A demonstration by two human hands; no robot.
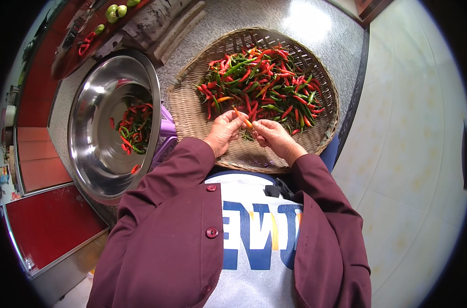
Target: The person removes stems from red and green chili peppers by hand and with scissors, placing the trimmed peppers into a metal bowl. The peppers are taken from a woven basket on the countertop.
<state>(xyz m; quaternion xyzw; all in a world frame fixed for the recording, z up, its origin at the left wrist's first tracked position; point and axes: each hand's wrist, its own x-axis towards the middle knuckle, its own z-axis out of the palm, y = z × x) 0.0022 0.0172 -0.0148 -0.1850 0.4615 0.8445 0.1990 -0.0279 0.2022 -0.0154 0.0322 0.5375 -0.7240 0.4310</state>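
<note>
Between the fingertips of my left hand (225,129) is an orange chili pepper (244,118), its slim upper end pointing up and left. The thumb and finger of my right hand (272,135) pinch at its lower end. Both hands hover over the near part of a woven bamboo basket (187,111). Behind them in the basket lies a heap of red and green chilies (260,81), with stems on many of them. To my left, a wide stainless steel basin (98,127) holds a smaller pile of red and green chilies (135,127).
A purple plastic stool (167,125) shows beside the basin. At upper left, a dark red table (66,63) bears green fruits (116,13) and red-handled scissors (86,44). Red cabinets (56,227) line the left side. A pale tiled wall (403,154) stands at right.
</note>
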